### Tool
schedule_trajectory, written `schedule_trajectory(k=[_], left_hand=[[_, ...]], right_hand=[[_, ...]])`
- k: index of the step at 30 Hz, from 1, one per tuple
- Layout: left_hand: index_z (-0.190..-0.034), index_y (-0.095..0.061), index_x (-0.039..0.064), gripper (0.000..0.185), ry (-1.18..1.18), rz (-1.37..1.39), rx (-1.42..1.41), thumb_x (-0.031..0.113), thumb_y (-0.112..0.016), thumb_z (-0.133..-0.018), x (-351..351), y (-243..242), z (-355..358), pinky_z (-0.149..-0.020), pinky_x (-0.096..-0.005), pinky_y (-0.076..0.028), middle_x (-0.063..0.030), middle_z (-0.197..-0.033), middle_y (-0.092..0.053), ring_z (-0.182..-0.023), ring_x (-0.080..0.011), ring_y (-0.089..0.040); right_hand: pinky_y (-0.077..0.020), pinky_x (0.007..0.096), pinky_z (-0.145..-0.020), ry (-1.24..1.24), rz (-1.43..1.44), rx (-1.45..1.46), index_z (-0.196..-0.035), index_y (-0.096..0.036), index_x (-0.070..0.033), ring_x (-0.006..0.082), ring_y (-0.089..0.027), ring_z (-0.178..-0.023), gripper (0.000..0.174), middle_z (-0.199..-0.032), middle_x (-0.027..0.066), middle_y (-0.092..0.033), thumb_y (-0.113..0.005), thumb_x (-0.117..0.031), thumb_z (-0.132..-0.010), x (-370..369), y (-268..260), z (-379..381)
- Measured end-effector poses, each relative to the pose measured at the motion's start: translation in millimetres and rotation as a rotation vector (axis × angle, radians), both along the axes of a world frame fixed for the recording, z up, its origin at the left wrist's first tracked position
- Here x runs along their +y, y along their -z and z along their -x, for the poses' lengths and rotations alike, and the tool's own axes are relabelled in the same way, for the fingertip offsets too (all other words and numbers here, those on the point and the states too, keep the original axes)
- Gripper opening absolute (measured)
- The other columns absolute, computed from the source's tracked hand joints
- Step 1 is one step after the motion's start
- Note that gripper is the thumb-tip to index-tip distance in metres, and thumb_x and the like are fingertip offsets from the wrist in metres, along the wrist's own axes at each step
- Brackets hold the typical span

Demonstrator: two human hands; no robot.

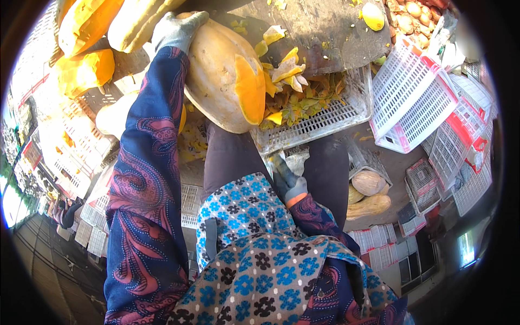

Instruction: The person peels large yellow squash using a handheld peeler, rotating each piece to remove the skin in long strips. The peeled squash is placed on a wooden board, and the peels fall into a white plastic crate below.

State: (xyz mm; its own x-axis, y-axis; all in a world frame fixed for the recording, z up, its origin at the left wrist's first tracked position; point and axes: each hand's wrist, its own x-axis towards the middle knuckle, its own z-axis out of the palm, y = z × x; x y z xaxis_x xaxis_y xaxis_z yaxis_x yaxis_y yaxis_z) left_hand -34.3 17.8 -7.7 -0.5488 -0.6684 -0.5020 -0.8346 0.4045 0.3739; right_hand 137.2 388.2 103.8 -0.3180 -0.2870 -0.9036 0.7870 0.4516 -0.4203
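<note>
A large tan winter squash (219,69) leans at the front edge of a worn wooden board, low end above my lap. A strip of its rind is off, baring orange flesh (250,89). My left hand (180,30), in a light knitted glove, grips the squash's far end. My right hand (290,180), in a dark glove with an orange cuff, is low between my knees, just below the rim of a plastic crate (313,136). Whether it holds something is unclear. Loose peelings (300,103) lie in that crate, and thicker rind pieces (288,71) sit by the board's edge.
The wooden board (341,36) carries scraps and a small yellow piece (373,17). Peeled orange squash (87,30) lie at the upper left. White slatted crates (414,89) stand on the right. Whole squash (367,205) lie on the floor by my right knee.
</note>
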Motion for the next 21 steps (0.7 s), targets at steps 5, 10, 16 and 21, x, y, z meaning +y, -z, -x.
schedule_trajectory(k=[5, 10, 16, 21], left_hand=[[-0.128, -0.067, 0.000, 0.080, 0.018, -0.028, 0.053, 0.054, -0.084, -0.071, 0.9, -1.1, 0.9, -0.102, -0.0356, -0.051, -0.0221, -0.120, -0.072, -0.112, -0.0307, -0.070], [-0.126, -0.068, 0.002, 0.075, -0.029, 0.047, -0.038, 0.052, -0.084, -0.072, 3.9, 0.2, 1.6, -0.101, -0.0351, -0.050, -0.0183, -0.120, -0.071, -0.109, -0.0294, -0.069], [-0.134, -0.065, 0.003, 0.086, 0.021, -0.019, -0.022, 0.061, -0.078, -0.073, 0.2, 3.1, 3.6, -0.105, -0.0360, -0.049, -0.0216, -0.127, -0.069, -0.118, -0.0325, -0.067], [-0.119, -0.072, 0.003, 0.067, -0.022, -0.083, 0.018, 0.053, -0.081, -0.076, 2.3, -1.2, -0.7, -0.099, -0.0365, -0.051, -0.0168, -0.114, -0.074, -0.106, -0.0275, -0.071]], right_hand=[[-0.0557, 0.0360, -0.087, -0.150, 0.125, 0.783, -0.133, -0.068, -0.017, 0.0263, -0.072, -0.092, 0.034, -0.108, 0.0171, -0.074, -0.067, -0.014, -0.099, -73.1, 16.2, 88.9], [-0.0559, 0.0454, -0.079, -0.400, 0.035, 0.745, -0.139, -0.061, -0.022, 0.0454, -0.066, -0.085, 0.039, -0.102, 0.0230, -0.071, -0.064, -0.022, -0.100, -106.3, 35.2, 115.9], [-0.0522, 0.0411, -0.097, -0.598, -0.044, 0.319, -0.147, -0.051, -0.032, 0.0417, -0.064, -0.111, 0.050, -0.120, 0.0317, -0.064, -0.064, -0.025, -0.098, 6.2, 2.1, 0.8], [-0.0550, 0.0351, -0.089, -0.280, -0.017, 0.539, -0.146, -0.056, -0.013, 0.0366, -0.071, -0.109, 0.052, -0.120, 0.0221, -0.071, -0.067, -0.006, -0.095, 14.5, -19.1, 11.4]])
